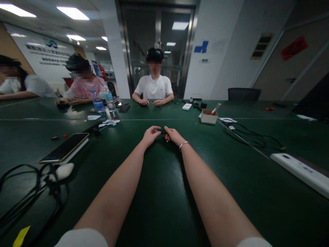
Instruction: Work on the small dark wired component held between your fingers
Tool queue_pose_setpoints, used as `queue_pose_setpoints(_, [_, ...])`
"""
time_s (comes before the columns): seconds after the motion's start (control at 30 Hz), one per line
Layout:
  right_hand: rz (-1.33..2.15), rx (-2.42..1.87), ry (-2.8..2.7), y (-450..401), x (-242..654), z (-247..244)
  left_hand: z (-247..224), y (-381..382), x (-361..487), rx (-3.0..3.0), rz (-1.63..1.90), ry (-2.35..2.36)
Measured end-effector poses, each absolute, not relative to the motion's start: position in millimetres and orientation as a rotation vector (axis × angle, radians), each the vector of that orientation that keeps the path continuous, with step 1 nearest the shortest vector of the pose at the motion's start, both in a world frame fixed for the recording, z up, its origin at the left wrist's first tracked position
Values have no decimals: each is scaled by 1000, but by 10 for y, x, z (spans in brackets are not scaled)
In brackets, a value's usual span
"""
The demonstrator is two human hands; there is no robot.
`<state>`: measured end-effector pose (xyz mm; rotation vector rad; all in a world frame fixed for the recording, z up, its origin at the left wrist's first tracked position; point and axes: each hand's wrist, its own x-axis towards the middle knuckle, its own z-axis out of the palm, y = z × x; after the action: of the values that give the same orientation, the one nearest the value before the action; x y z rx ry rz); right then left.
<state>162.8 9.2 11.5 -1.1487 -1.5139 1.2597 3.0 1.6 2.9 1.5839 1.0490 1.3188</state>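
Observation:
Over the dark green table (164,192), both my arms reach forward and my hands meet near the middle. A small black object (163,132) sits between them, too small and too covered by fingers to name. My right hand (175,136) grips it between thumb and curled fingers, and a silver bracelet (183,145) circles that wrist. At its other end, my left hand (150,136) has thumb and forefinger closed on it.
On the left lie a phone on a white box (67,148), a white mouse (64,171) and black cables (38,187). Bottles (109,99), a small box (208,117) and a power strip (299,171) also stand about. Several people sit across the table.

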Motion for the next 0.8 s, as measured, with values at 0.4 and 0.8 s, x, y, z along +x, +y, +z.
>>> queue_pose_setpoints(0.4, [1260, -1115, -1511, 109, 1642, 83, 9, 59, -1, 1641, 1373, 1011])
queue_pose_setpoints(0.8, [1380, -898, -1412, 105, 1686, 68, 35, 17, -2, 1623, 1374, 997])
